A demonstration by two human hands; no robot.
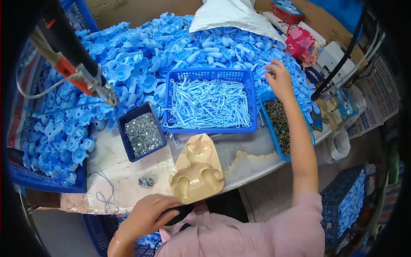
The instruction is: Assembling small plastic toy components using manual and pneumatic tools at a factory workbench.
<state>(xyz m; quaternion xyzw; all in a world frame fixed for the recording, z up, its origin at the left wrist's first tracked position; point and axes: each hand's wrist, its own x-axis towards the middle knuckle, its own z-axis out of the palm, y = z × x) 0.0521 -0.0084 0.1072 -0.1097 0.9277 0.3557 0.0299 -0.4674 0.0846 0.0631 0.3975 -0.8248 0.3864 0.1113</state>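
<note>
Holds left hand near left with fingers loosely parted at the near end of the cream moulded fixture, and right hand far right, beyond the blue tray, over light-blue plastic parts, with fingertips narrowed, cannot tell whether around one

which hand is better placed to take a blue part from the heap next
Likely the right hand: it is stretched out at the right side of the heap, while the left hand is by the tan mold's near edge, farther away.
</note>
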